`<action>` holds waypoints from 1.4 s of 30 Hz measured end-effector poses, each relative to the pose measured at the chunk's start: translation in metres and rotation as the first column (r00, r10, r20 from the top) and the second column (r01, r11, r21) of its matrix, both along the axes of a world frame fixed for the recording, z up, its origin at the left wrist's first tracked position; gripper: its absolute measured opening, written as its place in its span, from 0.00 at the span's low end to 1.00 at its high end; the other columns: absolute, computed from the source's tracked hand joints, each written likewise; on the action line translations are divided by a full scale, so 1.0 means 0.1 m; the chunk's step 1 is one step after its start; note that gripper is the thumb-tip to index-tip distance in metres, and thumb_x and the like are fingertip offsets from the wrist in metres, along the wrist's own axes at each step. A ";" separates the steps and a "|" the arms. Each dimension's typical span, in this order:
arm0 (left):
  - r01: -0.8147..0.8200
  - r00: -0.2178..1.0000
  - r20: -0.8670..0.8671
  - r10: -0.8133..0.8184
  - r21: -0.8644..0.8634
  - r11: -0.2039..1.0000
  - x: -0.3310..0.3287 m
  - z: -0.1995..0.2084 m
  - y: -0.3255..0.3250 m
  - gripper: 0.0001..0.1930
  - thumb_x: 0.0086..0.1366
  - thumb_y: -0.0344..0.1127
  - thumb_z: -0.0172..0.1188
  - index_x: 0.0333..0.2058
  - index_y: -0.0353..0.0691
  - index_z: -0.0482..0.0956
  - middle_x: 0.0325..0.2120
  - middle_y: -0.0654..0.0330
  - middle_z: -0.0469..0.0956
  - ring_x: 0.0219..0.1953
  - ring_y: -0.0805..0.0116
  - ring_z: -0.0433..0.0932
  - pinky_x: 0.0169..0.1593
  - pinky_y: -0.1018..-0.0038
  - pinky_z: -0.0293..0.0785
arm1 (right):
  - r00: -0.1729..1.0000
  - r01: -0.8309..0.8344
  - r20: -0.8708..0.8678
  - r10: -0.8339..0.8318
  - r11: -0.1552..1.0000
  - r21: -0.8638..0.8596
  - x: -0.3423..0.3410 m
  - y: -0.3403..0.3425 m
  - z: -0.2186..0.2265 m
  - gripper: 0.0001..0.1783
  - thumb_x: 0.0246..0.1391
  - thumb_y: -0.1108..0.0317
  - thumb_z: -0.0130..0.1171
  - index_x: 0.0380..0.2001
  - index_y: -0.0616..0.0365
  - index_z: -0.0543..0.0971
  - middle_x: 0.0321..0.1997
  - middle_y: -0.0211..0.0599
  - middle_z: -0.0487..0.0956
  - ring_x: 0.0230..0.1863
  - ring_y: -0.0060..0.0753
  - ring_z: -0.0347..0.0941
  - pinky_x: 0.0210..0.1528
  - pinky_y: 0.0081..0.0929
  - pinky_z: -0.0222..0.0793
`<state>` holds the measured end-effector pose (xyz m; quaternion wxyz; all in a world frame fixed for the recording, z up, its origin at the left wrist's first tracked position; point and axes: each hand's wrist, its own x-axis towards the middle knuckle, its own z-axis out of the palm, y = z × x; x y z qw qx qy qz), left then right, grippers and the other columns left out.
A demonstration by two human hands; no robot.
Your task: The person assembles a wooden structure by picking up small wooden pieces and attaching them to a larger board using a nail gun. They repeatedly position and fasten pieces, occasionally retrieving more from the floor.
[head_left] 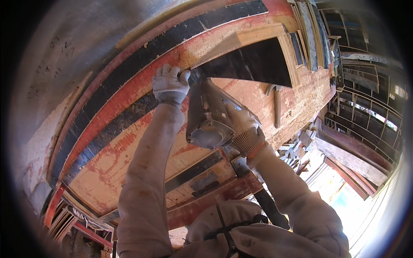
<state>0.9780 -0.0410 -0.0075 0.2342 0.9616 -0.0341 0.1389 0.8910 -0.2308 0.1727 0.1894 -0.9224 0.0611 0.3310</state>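
My right hand point(241, 122), in a pale knit-cuffed glove, is wrapped round a dark nail gun point(211, 114). The round end cap of the tool faces me, and its nose points away toward the narrow left end of a black panel point(254, 62). Wooden strips point(287, 58) border that panel along its far and right edges. Beside the narrow end, my gloved left hand point(171, 84) is curled closed against the worktop; whatever its fingers pinch is hidden.
A scuffed red and tan worktop point(114, 172) carries long curved black strips point(150, 60). To the right lies a hammer point(277, 105) with a wooden handle. Stacked boards point(307, 34) stand at the far right corner. Wood scraps point(301, 148) litter the ground beyond the right edge.
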 end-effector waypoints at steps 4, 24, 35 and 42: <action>0.016 1.000 -0.018 -0.016 -0.009 1.000 -0.01 -0.03 0.03 0.09 0.56 0.46 0.73 0.28 0.52 0.84 0.30 0.63 0.78 0.36 0.54 0.79 0.36 0.55 0.76 | 0.998 -0.020 -0.056 0.019 1.000 -0.015 0.02 0.07 0.09 0.23 0.56 0.65 0.65 0.55 0.51 0.73 0.39 0.52 0.84 0.44 0.59 0.83 0.46 0.54 0.79; 0.335 0.942 -0.001 -0.336 -0.093 0.938 -0.55 0.13 1.03 0.42 0.41 0.48 0.83 0.55 0.46 0.75 0.52 0.59 0.77 0.52 0.54 0.77 0.56 0.55 0.72 | 0.996 0.012 0.076 -0.050 0.896 0.445 -0.14 -0.17 -0.34 0.32 0.53 0.64 0.73 0.60 0.57 0.75 0.53 0.45 0.84 0.53 0.39 0.82 0.52 0.31 0.80; 0.313 0.949 0.029 -0.313 -0.160 0.936 -0.55 0.08 1.00 0.41 0.38 0.46 0.84 0.53 0.48 0.74 0.49 0.62 0.77 0.51 0.55 0.75 0.56 0.54 0.69 | 0.575 0.809 -0.464 -0.674 0.381 0.448 -0.48 -0.43 0.05 0.05 0.53 0.74 0.57 0.26 0.64 0.77 0.15 0.34 0.73 0.13 0.28 0.69 0.18 0.25 0.66; 0.311 0.950 0.016 -0.313 -0.156 0.937 -0.55 0.10 0.99 0.41 0.38 0.46 0.84 0.53 0.47 0.74 0.49 0.61 0.77 0.52 0.56 0.76 0.56 0.54 0.69 | 0.258 0.873 -0.667 -0.699 -0.128 0.472 -0.16 -0.47 -0.25 0.17 0.54 0.65 0.54 0.15 0.47 0.62 0.16 0.28 0.60 0.21 0.31 0.60 0.28 0.31 0.62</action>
